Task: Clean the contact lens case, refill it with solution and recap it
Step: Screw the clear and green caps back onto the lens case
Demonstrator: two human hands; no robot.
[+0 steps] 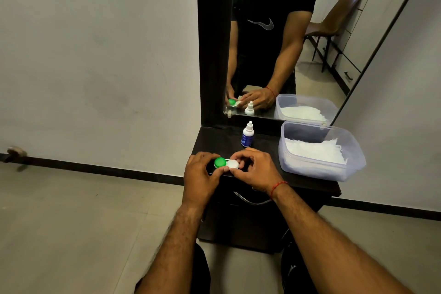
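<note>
We hold the contact lens case (226, 164) crosswise, left hand (199, 174) gripping its green cap (220, 162) end, right hand (256, 169) pinching the white cap (233, 164).

glossy smooth plastic on the lens case (226, 163), green cap (219, 162) and white cap (233, 164) both catching the light, and the little bottle (247, 135) has that same shiny plastic. the tub (322, 172) is cloudy translucent plastic holding soft, crinkled white paper tissue (315, 151). dark matt wood on the table (214, 142), with a bright metal drawer handle (250, 202) below.
</note>
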